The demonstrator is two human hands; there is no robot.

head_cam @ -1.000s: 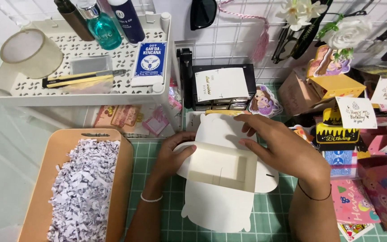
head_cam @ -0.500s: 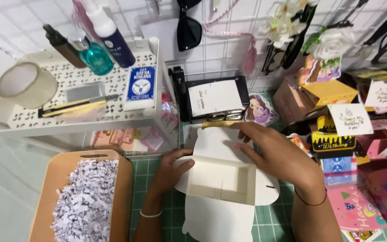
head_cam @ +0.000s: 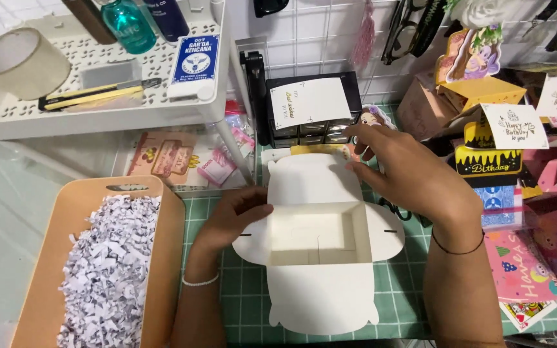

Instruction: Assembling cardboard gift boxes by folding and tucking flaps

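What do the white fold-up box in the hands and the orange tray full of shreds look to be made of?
The white fold-up box looks like thin matte card: flat panels, sharp creases, cut slots. The orange tray seems smooth moulded plastic, with rounded rim and corners, though coated board is possible. Its white shredded filling looks like crinkled paper strips.

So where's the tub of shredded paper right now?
In the head view the orange tub of shredded paper sits at the lower left, just left of the left hand and the white box, below the white shelf.

matt white card box point(head_cam: 320, 258), shredded paper point(head_cam: 107, 270) in a smooth tan plastic bin point(head_cam: 172, 258).
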